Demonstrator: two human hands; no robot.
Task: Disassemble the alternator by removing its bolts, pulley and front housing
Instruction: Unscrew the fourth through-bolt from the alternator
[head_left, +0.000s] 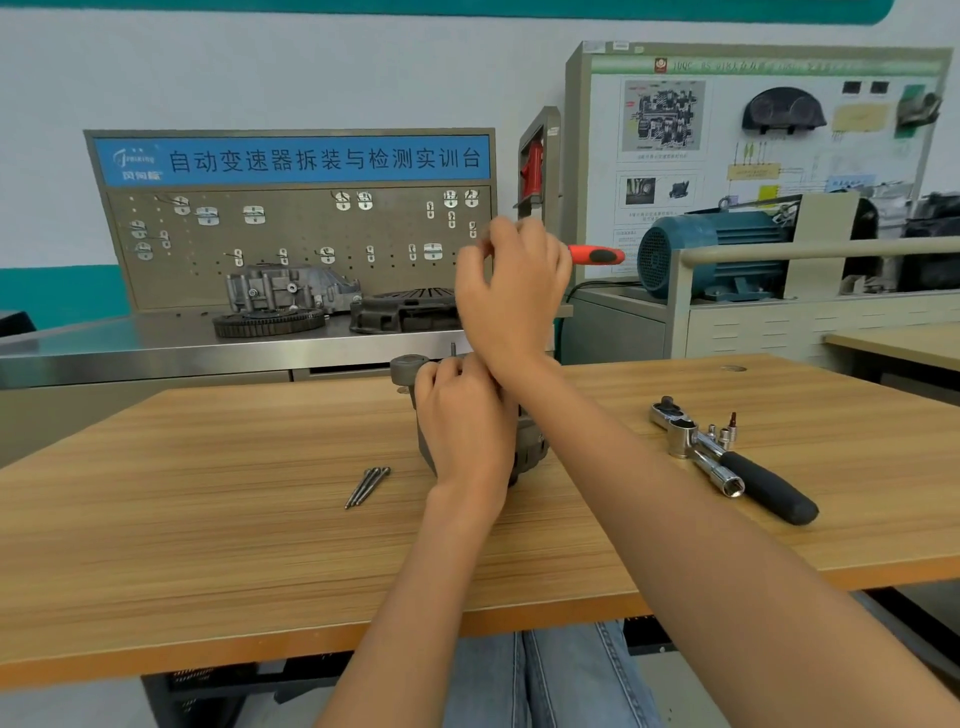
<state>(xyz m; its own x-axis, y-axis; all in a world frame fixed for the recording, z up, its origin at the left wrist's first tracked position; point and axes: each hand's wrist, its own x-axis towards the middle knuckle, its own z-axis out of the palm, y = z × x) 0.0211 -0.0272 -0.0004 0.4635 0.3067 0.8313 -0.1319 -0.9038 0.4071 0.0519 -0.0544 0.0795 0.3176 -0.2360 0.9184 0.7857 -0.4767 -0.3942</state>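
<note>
The grey cast-metal alternator (524, 447) stands near the middle of the wood-grain tabletop (208, 493), gripped from above by the left hand (465, 415). Above the alternator, the right hand (511, 291) is curled round a red-and-black-handled tool (597, 255). Three long dark bolts (368, 486) lie just left of the alternator, so the housing seems next, probably needing prying. Behind the alternator, a blue sign (296, 158) reads "自动变速器拆装与检测实训台".

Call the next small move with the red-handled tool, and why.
Probably bring the right hand and its red-handled tool down onto the alternator. The left hand already grips it, and three long bolts lie out on the table. The tool's tip is hidden.
</note>
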